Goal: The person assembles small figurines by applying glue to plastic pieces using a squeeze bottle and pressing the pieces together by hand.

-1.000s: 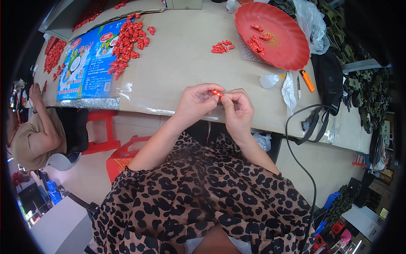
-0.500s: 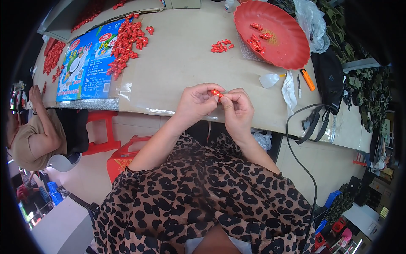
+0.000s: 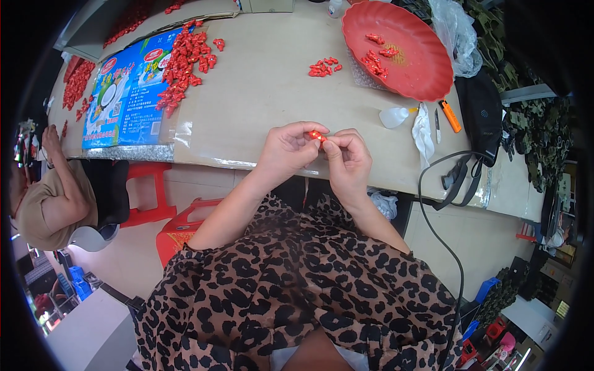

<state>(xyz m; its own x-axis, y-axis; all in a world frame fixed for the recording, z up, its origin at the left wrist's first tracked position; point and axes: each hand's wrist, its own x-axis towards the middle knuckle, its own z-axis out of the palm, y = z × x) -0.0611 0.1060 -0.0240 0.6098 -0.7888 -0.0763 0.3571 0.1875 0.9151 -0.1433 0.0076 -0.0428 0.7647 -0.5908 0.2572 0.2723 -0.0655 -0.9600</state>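
Between my two hands, just over the table's near edge, is a small shiny red figurine (image 3: 315, 135) with gold marks. My left hand (image 3: 288, 148) pinches it between thumb and fingers from the left. From the right, my right hand (image 3: 348, 159) is closed with its thumb and fingertips against the same piece; its other fingers are curled. Beyond my hands lies a small cluster of similar red pieces (image 3: 324, 67). A red scalloped tray (image 3: 421, 68) at the far right holds several more.
A large pile of red pieces (image 3: 185, 59) covers part of a blue printed cardboard sheet (image 3: 117, 117). Toward the right lie a white squeeze bottle (image 3: 393, 117), a tissue (image 3: 423, 139), an orange-handled cutter (image 3: 450, 116) and a black bag (image 3: 479, 117) with a cable. A co-worker (image 3: 59, 198) sits at left.
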